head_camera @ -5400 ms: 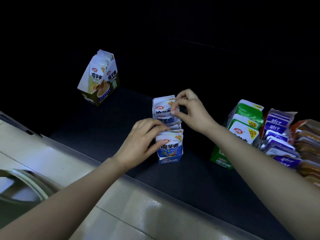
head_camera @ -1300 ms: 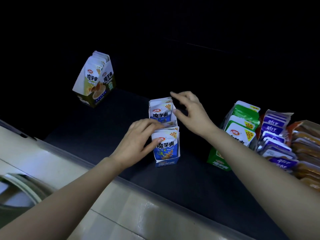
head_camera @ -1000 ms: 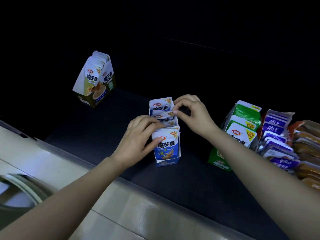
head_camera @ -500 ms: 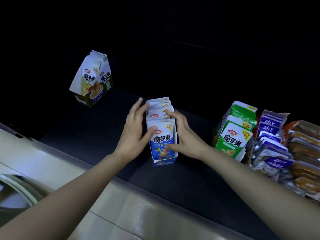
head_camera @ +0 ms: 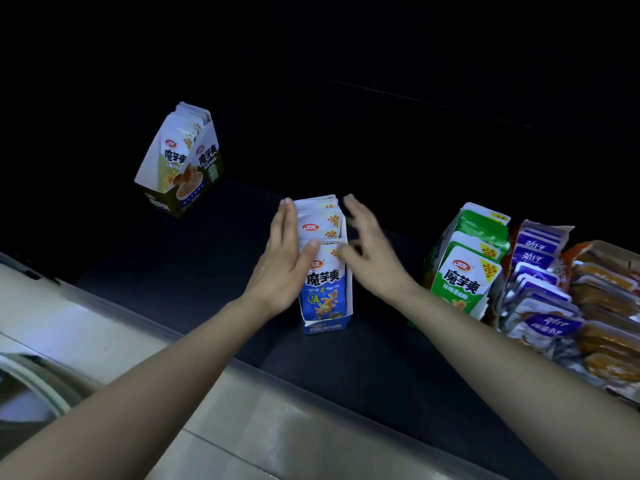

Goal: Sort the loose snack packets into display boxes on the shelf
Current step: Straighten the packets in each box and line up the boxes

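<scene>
A blue and white display box (head_camera: pixel 327 325) stands on the dark shelf (head_camera: pixel 214 258) in the middle, filled with a row of blue snack packets (head_camera: pixel 325 282). My left hand (head_camera: pixel 285 261) lies flat against the box's left side, fingers straight, thumb on the front packet's top. My right hand (head_camera: pixel 372 251) hovers just right of the box with fingers spread and blurred, holding nothing.
A second box of pale packets (head_camera: pixel 180 168) stands at the far left of the shelf. To the right are a green box of packets (head_camera: pixel 465 271), purple packets (head_camera: pixel 536 268) and orange packets (head_camera: pixel 606 306). The shelf's pale front ledge (head_camera: pixel 173 358) runs below.
My right hand has come off the box's right side and moved slightly right. My left hand stays flat on the left side. Earlier both hands were straightening the packets inside the box.
</scene>
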